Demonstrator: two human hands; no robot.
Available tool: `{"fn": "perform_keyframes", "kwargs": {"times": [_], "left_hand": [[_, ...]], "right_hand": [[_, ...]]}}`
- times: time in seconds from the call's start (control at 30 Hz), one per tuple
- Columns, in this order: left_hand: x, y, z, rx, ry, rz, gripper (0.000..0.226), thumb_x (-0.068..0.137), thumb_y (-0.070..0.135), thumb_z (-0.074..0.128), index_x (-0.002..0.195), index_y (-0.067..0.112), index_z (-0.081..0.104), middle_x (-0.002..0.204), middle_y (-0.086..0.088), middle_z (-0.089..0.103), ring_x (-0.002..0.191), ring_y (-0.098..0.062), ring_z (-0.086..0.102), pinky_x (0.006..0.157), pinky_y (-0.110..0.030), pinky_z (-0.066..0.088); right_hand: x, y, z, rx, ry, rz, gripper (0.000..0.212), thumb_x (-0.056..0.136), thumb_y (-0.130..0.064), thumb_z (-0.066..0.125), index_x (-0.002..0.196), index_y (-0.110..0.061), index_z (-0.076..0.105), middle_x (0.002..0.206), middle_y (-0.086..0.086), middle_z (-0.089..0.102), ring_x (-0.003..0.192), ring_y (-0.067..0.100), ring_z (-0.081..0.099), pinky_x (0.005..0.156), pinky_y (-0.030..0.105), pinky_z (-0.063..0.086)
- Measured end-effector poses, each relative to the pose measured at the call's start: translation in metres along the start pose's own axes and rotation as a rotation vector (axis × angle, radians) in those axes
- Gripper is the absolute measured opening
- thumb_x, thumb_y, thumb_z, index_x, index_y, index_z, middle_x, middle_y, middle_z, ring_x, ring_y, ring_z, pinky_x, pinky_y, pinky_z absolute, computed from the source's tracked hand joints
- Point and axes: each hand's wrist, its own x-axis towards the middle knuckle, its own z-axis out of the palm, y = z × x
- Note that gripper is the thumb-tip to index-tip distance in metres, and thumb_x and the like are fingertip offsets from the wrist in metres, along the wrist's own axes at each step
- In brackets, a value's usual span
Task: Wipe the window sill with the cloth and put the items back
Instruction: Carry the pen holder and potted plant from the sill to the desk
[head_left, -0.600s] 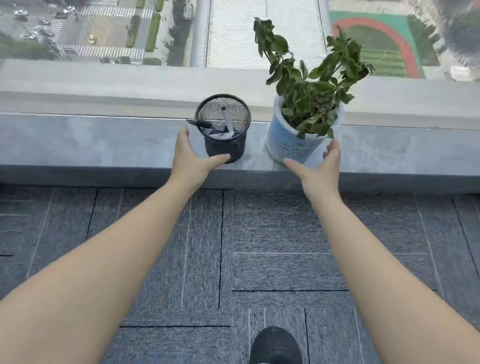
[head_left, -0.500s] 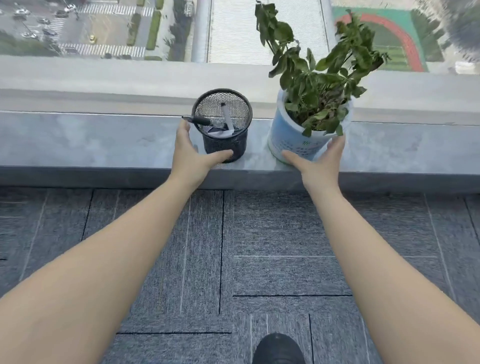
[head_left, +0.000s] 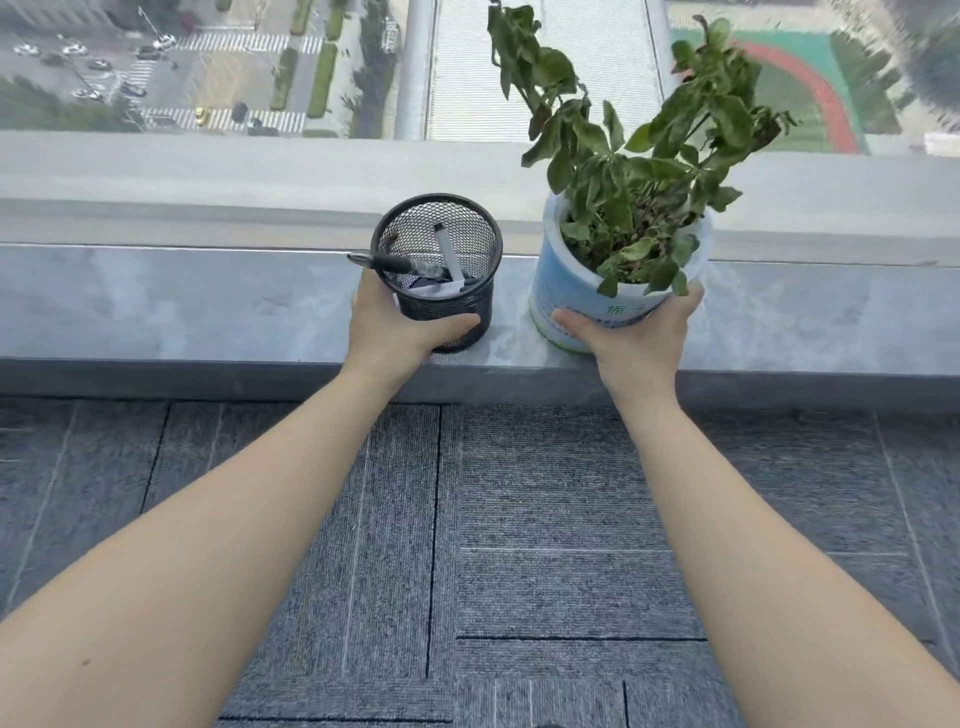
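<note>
A black mesh pen holder (head_left: 457, 306) with a black marker and a white strip inside stands on the grey window sill (head_left: 182, 306). My left hand (head_left: 389, 325) wraps around its near side, thumb across the front. To its right is a pale blue and white plant pot (head_left: 566, 291) holding a leafy green plant (head_left: 623, 150). My right hand (head_left: 636, 338) grips the pot's lower front, fingers curled round its right side. No cloth is in view.
Behind the sill runs a raised grey window frame ledge (head_left: 208, 176), with glass above showing streets far below. Grey carpet tiles (head_left: 519, 519) cover the floor in front of the sill. The sill stretches bare to left and right.
Both hands have closed in from beside the items onto them: the left now grips the pen holder, the right the plant pot. The view has moved closer.
</note>
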Motion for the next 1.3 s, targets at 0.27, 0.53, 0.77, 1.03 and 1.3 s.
{"fn": "perform_keyframes", "kwargs": {"times": [0.27, 0.53, 0.77, 1.03, 1.3], "left_hand": [[-0.007, 0.005, -0.002, -0.031, -0.026, 0.077, 0.067, 0.037, 0.035, 0.077, 0.09, 0.041, 0.037, 0.101, 0.016, 0.049, 0.104, -0.012, 0.052, 0.092, -0.03, 0.042], [-0.034, 0.035, -0.03, -0.035, -0.012, 0.094, 0.08, 0.041, 0.028, 0.079, 0.107, 0.026, 0.033, 0.102, 0.014, 0.051, 0.104, -0.012, 0.053, 0.099, -0.039, 0.044], [-0.11, 0.162, -0.085, -0.041, -0.003, 0.025, 0.084, 0.037, 0.038, 0.076, 0.108, 0.026, 0.033, 0.101, 0.02, 0.049, 0.1, -0.004, 0.053, 0.097, -0.038, 0.044], [-0.217, 0.359, -0.168, -0.091, 0.057, -0.024, 0.076, 0.046, 0.025, 0.076, 0.108, 0.026, 0.033, 0.096, 0.022, 0.047, 0.091, 0.006, 0.05, 0.076, -0.008, 0.043], [-0.308, 0.49, -0.248, -0.146, 0.234, 0.041, 0.07, 0.046, 0.025, 0.08, 0.102, 0.029, 0.039, 0.097, 0.015, 0.054, 0.094, -0.002, 0.055, 0.087, -0.029, 0.046]], "right_hand": [[-0.006, -0.005, 0.001, 0.032, 0.031, -0.053, 0.089, 0.051, -0.011, 0.088, 0.122, -0.009, 0.035, 0.126, 0.008, 0.044, 0.116, 0.015, 0.048, 0.094, 0.019, 0.048], [-0.028, -0.037, -0.005, 0.049, 0.005, -0.032, 0.088, 0.055, -0.008, 0.086, 0.124, -0.005, 0.032, 0.104, -0.016, 0.045, 0.101, 0.004, 0.049, 0.078, 0.004, 0.047], [-0.083, -0.182, -0.05, 0.045, -0.085, 0.002, 0.084, 0.056, -0.006, 0.085, 0.116, -0.023, 0.03, 0.106, -0.018, 0.045, 0.099, -0.004, 0.049, 0.077, 0.004, 0.047], [-0.15, -0.408, -0.113, 0.041, -0.199, -0.031, 0.086, 0.052, -0.006, 0.087, 0.118, -0.023, 0.034, 0.111, -0.008, 0.049, 0.105, 0.009, 0.051, 0.082, 0.014, 0.052], [-0.212, -0.558, -0.142, 0.076, -0.335, -0.117, 0.09, 0.047, -0.01, 0.089, 0.116, -0.021, 0.032, 0.116, 0.001, 0.047, 0.109, 0.018, 0.05, 0.09, 0.039, 0.052]]}}
